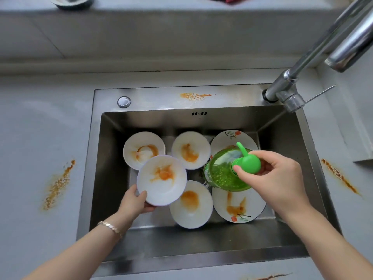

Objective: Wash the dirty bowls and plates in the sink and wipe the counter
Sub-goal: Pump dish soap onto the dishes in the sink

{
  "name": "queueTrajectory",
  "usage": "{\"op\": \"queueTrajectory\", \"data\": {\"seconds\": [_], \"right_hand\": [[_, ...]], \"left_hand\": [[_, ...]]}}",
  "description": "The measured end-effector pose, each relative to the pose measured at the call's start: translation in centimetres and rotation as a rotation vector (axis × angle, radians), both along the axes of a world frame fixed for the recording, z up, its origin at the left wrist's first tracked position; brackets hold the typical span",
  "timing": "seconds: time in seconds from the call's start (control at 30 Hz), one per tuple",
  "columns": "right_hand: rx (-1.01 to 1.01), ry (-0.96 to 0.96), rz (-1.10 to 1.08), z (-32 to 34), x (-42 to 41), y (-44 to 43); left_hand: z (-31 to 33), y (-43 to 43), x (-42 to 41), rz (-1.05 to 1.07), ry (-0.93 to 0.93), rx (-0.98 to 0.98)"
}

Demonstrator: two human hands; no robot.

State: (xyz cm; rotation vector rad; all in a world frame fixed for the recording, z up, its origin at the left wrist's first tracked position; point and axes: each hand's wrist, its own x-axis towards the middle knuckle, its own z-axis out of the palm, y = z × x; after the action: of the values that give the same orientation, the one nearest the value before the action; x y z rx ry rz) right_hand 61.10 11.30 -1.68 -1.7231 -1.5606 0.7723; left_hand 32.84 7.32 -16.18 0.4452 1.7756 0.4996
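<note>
Here, the left hand (pixel 134 201) gripped a stained bowl (pixel 161 179) at its near rim, thumb curled over the edge, holding it above the left part of the sink (pixel 96 178). The right hand (pixel 276 176) closed its thumb and fingers around the pump head of a green soap bottle (pixel 222 174), held over the basin's right side. Three other bowls (pixel 190 150) and two patterned plates (pixel 238 207), all smeared orange, lay on the sink floor. Orange stains (pixel 58 184) marked the counter (pixel 30 138) on both sides of the sink.
</note>
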Motion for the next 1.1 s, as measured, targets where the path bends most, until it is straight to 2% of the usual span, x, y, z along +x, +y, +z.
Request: {"op": "queueTrajectory", "data": {"seconds": [0.2,0.33,0.4,0.63,0.7,0.8,0.83,0.9,0.97,1.1], "right_hand": [[-0.021,0.013,0.061,0.5,-0.8,-0.4],[-0.024,0.011,0.102,0.8,-1.3,-0.9],[-0.030,0.018,0.107,0.7,-1.4,-0.9],[-0.040,-0.002,0.121,0.7,-2.2,-0.9],[-0.049,-0.008,0.115,0.5,-2.4,-0.9],[-0.055,-0.022,0.122,0.6,-2.7,-1.0],[-0.047,-0.021,0.129,0.8,-2.9,-1.0],[-0.024,0.001,0.151,1.6,-3.3,-0.8],[0.009,0.026,0.185,2.6,-4.0,-0.5],[0.061,0.094,0.227,4.1,-6.3,-0.2]], "left_hand": [[-1.2,-4.4,-2.4,0.088,0.089,-0.146],[-2.8,-4.9,-1.8,0.291,0.022,-0.233],[-3.4,-4.4,-2.0,0.325,-0.003,-0.313],[-4.7,-3.1,-4.1,0.088,-0.001,-0.417],[-5.3,-3.5,-4.3,-0.020,0.070,-0.389],[-4.5,-3.6,-3.7,-0.355,0.309,-0.374],[-3.8,-3.2,-3.4,-0.403,0.334,-0.360],[-2.1,-2.5,-2.8,-0.462,0.352,-0.267],[0.5,-1.6,-1.3,-0.599,0.307,0.024],[6.6,0.1,3.3,-0.745,-0.095,0.660]]}}
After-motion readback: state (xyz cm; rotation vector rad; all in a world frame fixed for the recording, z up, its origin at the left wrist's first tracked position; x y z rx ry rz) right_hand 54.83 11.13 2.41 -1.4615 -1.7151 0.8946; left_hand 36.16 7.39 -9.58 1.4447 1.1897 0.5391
